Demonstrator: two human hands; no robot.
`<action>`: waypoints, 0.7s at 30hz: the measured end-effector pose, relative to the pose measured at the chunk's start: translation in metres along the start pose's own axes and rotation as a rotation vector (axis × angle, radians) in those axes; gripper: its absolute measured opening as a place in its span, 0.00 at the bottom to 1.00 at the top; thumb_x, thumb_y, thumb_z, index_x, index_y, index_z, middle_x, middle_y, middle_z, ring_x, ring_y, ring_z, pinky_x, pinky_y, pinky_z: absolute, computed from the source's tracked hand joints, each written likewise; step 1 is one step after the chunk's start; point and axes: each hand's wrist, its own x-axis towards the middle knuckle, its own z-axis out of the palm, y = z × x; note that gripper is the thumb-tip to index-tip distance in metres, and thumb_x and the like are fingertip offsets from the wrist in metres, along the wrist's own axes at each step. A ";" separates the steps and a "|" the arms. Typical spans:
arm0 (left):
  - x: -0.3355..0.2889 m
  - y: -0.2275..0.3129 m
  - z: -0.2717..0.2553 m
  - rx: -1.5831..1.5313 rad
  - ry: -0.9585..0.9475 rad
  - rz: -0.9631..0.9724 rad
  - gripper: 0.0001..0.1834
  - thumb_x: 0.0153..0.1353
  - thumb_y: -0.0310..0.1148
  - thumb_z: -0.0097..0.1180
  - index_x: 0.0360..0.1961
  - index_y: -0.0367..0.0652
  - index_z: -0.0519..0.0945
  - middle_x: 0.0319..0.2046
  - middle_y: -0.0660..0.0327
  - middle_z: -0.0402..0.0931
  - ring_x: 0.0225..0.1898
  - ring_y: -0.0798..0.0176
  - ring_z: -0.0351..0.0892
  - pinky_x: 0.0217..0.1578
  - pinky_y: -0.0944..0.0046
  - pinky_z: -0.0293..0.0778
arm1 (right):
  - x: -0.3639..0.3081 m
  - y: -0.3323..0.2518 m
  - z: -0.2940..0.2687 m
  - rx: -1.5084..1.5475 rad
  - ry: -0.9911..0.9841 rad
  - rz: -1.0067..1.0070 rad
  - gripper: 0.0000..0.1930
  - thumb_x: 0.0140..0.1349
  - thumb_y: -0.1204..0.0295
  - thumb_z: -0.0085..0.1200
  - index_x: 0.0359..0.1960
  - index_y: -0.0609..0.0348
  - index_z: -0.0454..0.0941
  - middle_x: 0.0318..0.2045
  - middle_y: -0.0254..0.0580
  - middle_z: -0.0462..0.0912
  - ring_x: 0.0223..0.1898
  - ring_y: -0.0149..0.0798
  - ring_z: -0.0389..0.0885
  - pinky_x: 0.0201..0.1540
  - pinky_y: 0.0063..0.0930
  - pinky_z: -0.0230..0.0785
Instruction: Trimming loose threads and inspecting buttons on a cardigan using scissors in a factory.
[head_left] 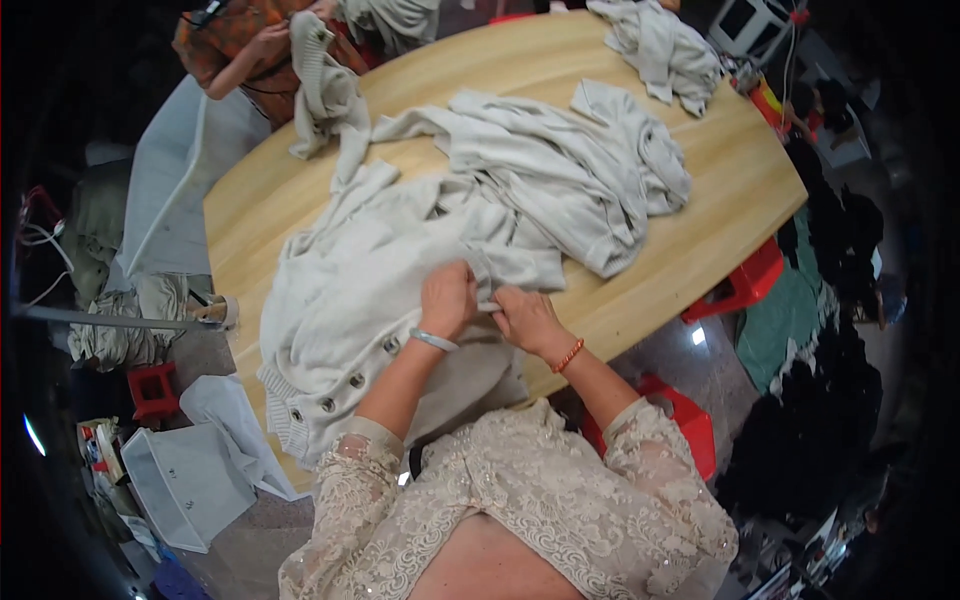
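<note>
Lace blouse [545, 450], right hand [530, 322] pinching cardigan [360, 290], left hand [450, 298] apparently gripping

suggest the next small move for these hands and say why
I'd probably draw the right hand slightly away to straighten the narrow pale strip, while the left hand steadies the buttoned garment: the right hand's fingers pinch the strip close beside the left hand, which lies on the garment, and the garment looks rumpled.
</note>
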 end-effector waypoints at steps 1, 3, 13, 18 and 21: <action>0.000 0.002 0.000 -0.060 -0.035 -0.046 0.04 0.49 0.28 0.55 0.27 0.39 0.78 0.25 0.50 0.79 0.31 0.43 0.78 0.34 0.49 0.73 | 0.001 0.003 0.002 0.009 0.004 0.005 0.10 0.55 0.70 0.55 0.37 0.57 0.70 0.35 0.49 0.76 0.35 0.56 0.78 0.39 0.48 0.69; 0.000 -0.007 0.003 -0.279 -0.077 -0.154 0.07 0.49 0.29 0.63 0.27 0.37 0.80 0.24 0.56 0.80 0.26 0.58 0.80 0.29 0.61 0.74 | 0.004 -0.004 0.001 0.087 0.021 -0.008 0.10 0.54 0.72 0.56 0.37 0.57 0.71 0.34 0.49 0.77 0.36 0.56 0.78 0.39 0.47 0.70; -0.002 -0.009 -0.035 -0.913 -0.375 -0.471 0.07 0.53 0.28 0.65 0.30 0.34 0.85 0.24 0.64 0.81 0.25 0.75 0.75 0.26 0.73 0.71 | 0.011 -0.020 -0.013 0.129 0.139 -0.137 0.19 0.52 0.74 0.58 0.47 0.60 0.71 0.38 0.51 0.78 0.38 0.54 0.78 0.38 0.43 0.71; -0.019 -0.005 -0.045 -0.660 -0.370 0.031 0.19 0.53 0.30 0.62 0.47 0.37 0.80 0.34 0.56 0.81 0.34 0.65 0.79 0.37 0.68 0.73 | 0.015 -0.012 -0.024 0.228 0.020 -0.116 0.15 0.53 0.77 0.56 0.44 0.63 0.73 0.35 0.53 0.77 0.37 0.55 0.77 0.40 0.42 0.71; -0.032 0.000 -0.042 -0.366 -0.119 0.111 0.15 0.49 0.26 0.58 0.41 0.39 0.81 0.32 0.49 0.78 0.34 0.48 0.78 0.37 0.58 0.73 | 0.020 -0.014 -0.030 0.283 -0.065 -0.154 0.14 0.55 0.78 0.54 0.44 0.63 0.74 0.37 0.54 0.77 0.39 0.57 0.77 0.42 0.41 0.70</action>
